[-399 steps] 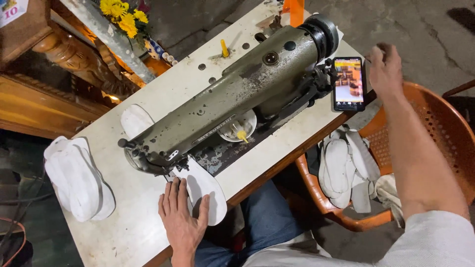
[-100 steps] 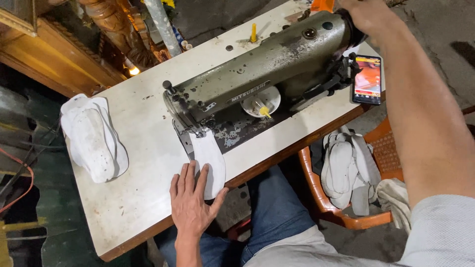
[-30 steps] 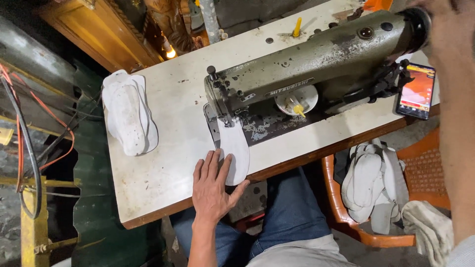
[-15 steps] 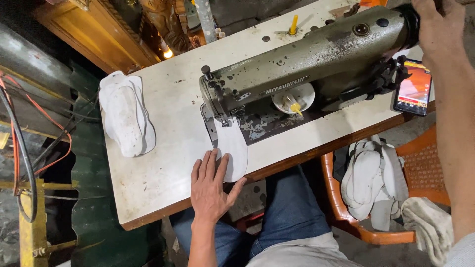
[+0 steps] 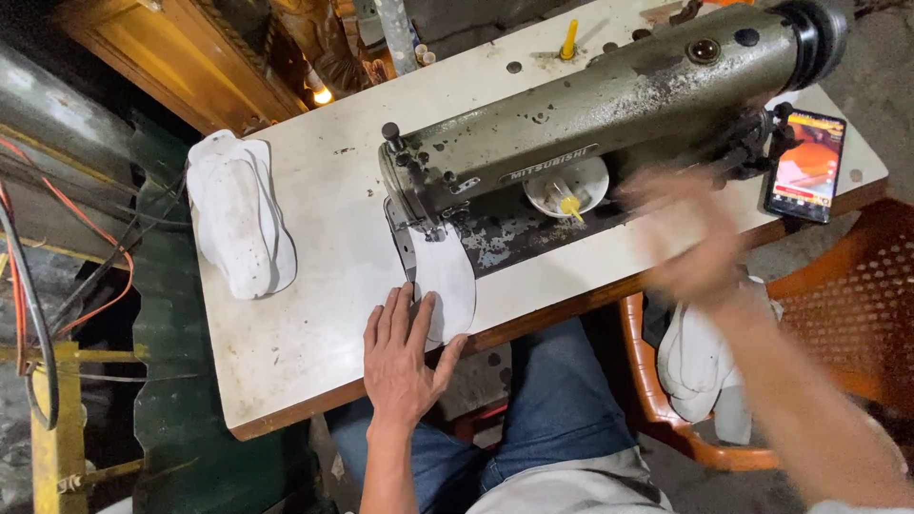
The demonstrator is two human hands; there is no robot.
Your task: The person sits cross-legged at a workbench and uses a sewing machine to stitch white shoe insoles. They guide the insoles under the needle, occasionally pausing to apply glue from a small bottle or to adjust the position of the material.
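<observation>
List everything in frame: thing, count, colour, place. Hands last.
sewing machine: 1, grey-green, across the table's far half
table: 1, off-white top
fabric piece: 1, white, under the machine's needle end
fabric stack: 1, white, table's left edge
small dish: 1, white, beneath the machine arm, yellow bit inside
phone: 1, dark, screen lit, table's right end
yellow peg: 1, table's far side
chair: 1, orange, right of table, white cloths piled on it
left hand: flat on the fabric piece's near edge
right hand: blurred in motion, above table's front edge, empty as far as visible
</observation>
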